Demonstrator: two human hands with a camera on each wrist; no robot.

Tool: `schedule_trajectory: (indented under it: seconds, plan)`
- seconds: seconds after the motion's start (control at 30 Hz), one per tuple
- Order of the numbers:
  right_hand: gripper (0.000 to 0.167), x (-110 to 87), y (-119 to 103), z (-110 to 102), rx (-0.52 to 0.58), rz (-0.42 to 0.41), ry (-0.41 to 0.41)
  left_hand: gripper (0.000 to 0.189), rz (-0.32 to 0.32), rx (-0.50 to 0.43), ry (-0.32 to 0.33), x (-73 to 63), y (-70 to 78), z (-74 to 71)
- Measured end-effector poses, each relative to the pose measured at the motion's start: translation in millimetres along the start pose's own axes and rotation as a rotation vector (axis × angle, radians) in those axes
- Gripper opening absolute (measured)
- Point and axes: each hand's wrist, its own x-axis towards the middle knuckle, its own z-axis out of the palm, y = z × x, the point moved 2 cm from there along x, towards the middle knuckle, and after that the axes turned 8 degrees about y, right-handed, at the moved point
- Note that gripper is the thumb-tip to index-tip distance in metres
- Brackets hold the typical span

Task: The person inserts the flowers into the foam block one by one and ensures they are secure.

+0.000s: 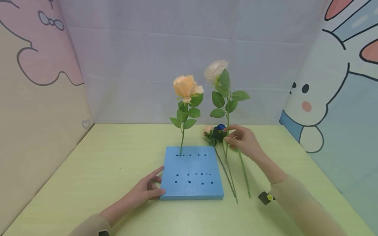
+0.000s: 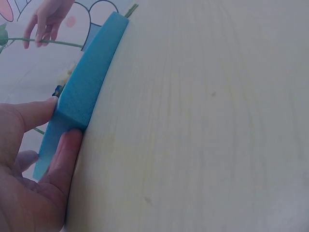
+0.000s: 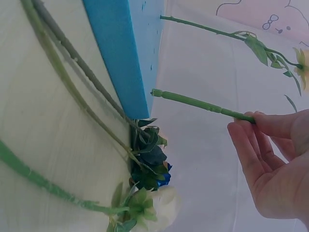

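Note:
A blue block [image 1: 192, 166] with several holes in its top lies on the table. My left hand [image 1: 144, 190] rests against its left side, thumb at the near corner and index finger stretched along the edge. A peach rose [image 1: 186, 88] stands upright in the block's back row of holes. My right hand [image 1: 243, 141] pinches the green stem [image 3: 193, 101] of a white rose [image 1: 216, 70] between thumb and fingertips, to the right of the block. That rose is held upright, its cut end close by the block's edge in the right wrist view.
Beside the block's right edge lie a blue rose [image 1: 220, 127], a pale peach rose [image 1: 208, 129] and a cream rose [image 3: 161, 208], stems pointing toward the front. A pale curtain [image 1: 133, 75] hangs behind the table [image 1: 118, 157]; cartoon-printed sheets flank both sides.

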Motion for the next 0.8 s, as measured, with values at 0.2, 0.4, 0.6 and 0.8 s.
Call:
schedule_trajectory:
  seconds: [0.2, 0.4, 0.6, 0.8]
  plan:
    - [0.027, 5.8, -5.2, 20.1, -0.006, -0.045, 0.022, 0.09, -0.004, 0.003, 0.006, -0.3, -0.6, 0.6]
    - [0.025, 10.6, -8.6, 35.0, -0.029, -0.072, 0.05, 0.089, -0.009, 0.028, 0.02, 0.4, -0.4, 1.2]
    - [0.022, 17.1, -11.5, 47.4, -0.055, -0.143, 0.092, 0.088, 0.002, 0.031, 0.01, -1.5, 1.4, 1.7]
    - [0.021, 23.5, -17.6, 56.5, -0.053, -0.168, 0.1, 0.089, -0.021, 0.034, 0.025, -1.1, 2.4, 2.7]
